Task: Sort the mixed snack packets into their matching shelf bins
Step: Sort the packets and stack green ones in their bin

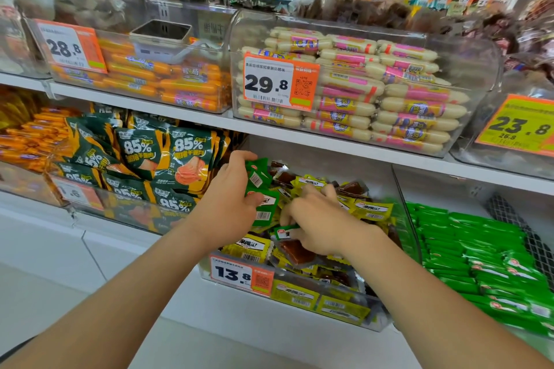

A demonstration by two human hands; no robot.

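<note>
Green packets (259, 180): left hand (230, 204) grips several | right hand (317, 219) pinches one | yellow packets (373, 210) around

One camera sits on the person's head. It looks forward and a bit down at the shop shelves (299, 135). It is near them: the left arm (126, 287) and right arm (419, 293) reach the middle bin (401, 201).

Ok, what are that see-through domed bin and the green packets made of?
The clear domed bin looks like hard glossy plastic, maybe acrylic: sausages show through it and light glints on its curve. The green packets in the left hand look like thin shiny plastic film, crinkled; any foil lining cannot be told.
</note>
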